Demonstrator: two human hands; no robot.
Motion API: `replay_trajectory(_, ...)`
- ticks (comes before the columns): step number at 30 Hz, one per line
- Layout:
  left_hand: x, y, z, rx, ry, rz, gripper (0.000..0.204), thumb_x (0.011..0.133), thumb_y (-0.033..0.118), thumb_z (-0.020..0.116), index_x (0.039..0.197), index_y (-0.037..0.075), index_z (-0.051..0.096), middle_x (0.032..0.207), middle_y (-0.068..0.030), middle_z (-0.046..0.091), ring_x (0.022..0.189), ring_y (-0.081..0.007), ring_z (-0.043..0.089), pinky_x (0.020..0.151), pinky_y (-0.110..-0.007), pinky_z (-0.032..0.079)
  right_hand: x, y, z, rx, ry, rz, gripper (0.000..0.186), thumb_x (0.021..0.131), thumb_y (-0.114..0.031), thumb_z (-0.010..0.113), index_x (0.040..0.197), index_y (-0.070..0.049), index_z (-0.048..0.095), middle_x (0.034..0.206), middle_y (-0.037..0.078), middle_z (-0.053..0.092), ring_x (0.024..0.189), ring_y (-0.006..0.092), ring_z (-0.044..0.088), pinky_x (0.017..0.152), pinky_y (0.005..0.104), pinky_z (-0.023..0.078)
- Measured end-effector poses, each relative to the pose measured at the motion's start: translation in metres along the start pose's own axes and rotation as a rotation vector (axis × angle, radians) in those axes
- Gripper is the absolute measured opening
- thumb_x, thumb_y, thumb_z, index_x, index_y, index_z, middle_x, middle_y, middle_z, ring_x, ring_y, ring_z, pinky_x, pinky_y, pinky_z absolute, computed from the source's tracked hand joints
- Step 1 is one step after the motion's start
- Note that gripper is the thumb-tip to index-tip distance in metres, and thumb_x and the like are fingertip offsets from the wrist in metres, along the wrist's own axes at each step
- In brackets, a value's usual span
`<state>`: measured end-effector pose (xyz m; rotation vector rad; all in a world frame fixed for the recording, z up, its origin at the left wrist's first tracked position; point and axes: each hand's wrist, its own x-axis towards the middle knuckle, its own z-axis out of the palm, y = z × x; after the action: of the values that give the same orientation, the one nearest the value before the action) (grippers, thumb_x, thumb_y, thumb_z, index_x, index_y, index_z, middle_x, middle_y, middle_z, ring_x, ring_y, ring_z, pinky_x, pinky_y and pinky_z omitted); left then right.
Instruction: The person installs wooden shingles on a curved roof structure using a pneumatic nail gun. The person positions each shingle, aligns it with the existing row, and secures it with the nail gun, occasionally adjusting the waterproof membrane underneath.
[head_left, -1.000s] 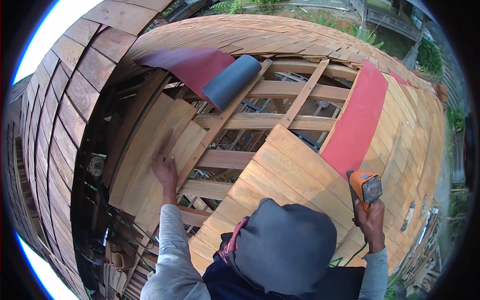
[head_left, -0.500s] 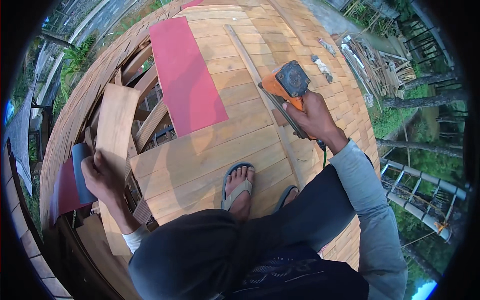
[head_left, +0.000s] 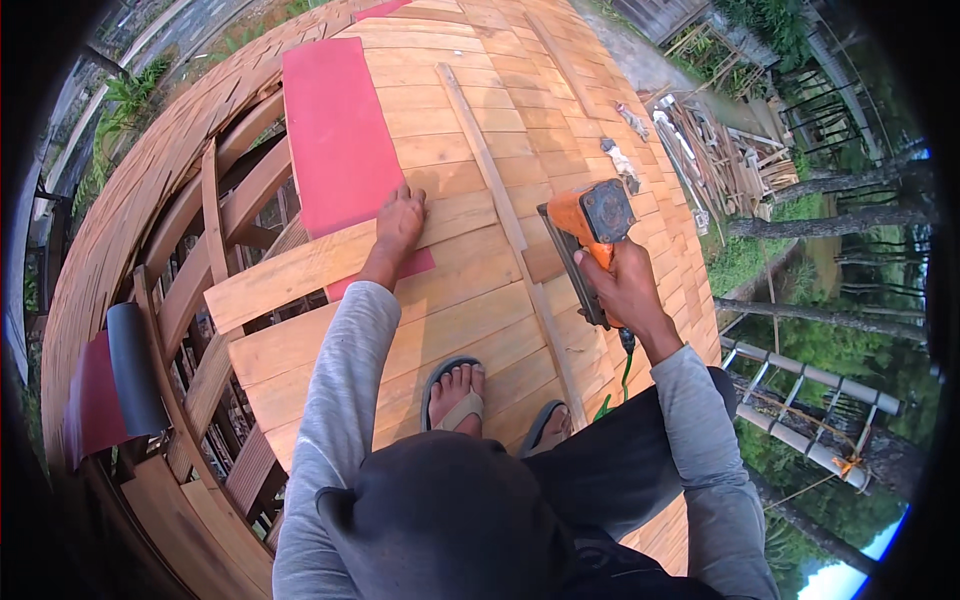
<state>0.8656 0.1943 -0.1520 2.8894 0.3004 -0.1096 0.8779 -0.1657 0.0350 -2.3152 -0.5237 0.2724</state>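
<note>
My left hand holds a light wooden board near its right end, fingers curled on it. The board lies across the lower part of a red underlayment sheet, with some red showing below it. My right hand is closed on the handle of an orange-and-black nail gun, held above the shingled boards to the right, with a green hose hanging from it. My feet in sandals stand on the boards below.
Open rafters with gaps lie to the left, with a roll of dark-and-red sheeting. A long batten crosses the shingles. Beyond the roof's right edge are a lumber pile, trees and a ladder.
The view has swung rightward. My left hand has carried the board from beside the roll up and right onto the red sheet. The nail gun stays in my right hand.
</note>
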Motion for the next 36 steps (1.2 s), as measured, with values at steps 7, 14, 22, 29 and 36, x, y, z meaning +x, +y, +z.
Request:
replay_trajectory(7,-0.091,-0.046,-0.02,0.144,0.186,-0.139,0.049,0.088,0.046,0.081,0.125,0.015,0.071,0.127,-0.01,0.059,0.126,-0.0327,0.052,0.114,-0.063,0.034,0.012,0.024,0.042,0.153,-0.116,0.058,0.031,0.1,-0.02,0.073,0.117,0.004,0.063,0.081,0.007,0.068,0.063,0.0139,0.064,0.06,0.0321,0.054)
replay_trajectory(14,-0.144,-0.094,-0.057,0.235,0.167,-0.28,0.054,0.088,0.054,0.079,0.118,0.01,0.069,0.115,-0.0142,0.063,0.113,-0.0335,0.057,0.098,-0.049,0.041,0.024,0.044,0.073,0.158,-0.137,0.029,0.035,0.099,-0.02,0.074,0.119,0.005,0.06,0.085,0.008,0.069,0.064,0.015,0.066,0.062,0.0331,0.055)
replay_trajectory(22,-0.144,-0.106,-0.063,0.139,0.184,-0.145,0.048,0.089,0.05,0.08,0.116,0.012,0.07,0.111,-0.015,0.068,0.11,-0.0344,0.064,0.098,-0.049,0.042,0.027,0.028,0.096,0.18,-0.175,0.08,0.034,0.099,-0.021,0.073,0.118,0.005,0.06,0.084,0.008,0.068,0.066,0.0148,0.067,0.063,0.0339,0.056)
replay_trajectory(29,-0.127,-0.122,-0.077,0.02,0.041,-0.084,0.042,0.094,0.048,0.076,0.109,0.009,0.068,0.106,-0.0161,0.07,0.098,-0.0425,0.07,0.085,-0.054,0.054,0.028,0.019,0.129,0.204,-0.213,0.034,0.036,0.098,-0.021,0.073,0.119,0.005,0.06,0.089,0.011,0.07,0.07,0.0182,0.07,0.065,0.0359,0.057)
replay_trajectory(36,-0.132,-0.116,-0.078,0.057,-0.032,-0.115,0.047,0.097,0.05,0.072,0.115,0.008,0.063,0.111,-0.0169,0.073,0.098,-0.0443,0.072,0.079,-0.056,0.057,0.03,0.018,0.155,0.147,-0.256,0.013,0.04,0.095,-0.02,0.073,0.126,0.003,0.062,0.1,0.022,0.072,0.089,0.0325,0.073,0.081,0.0432,0.057)
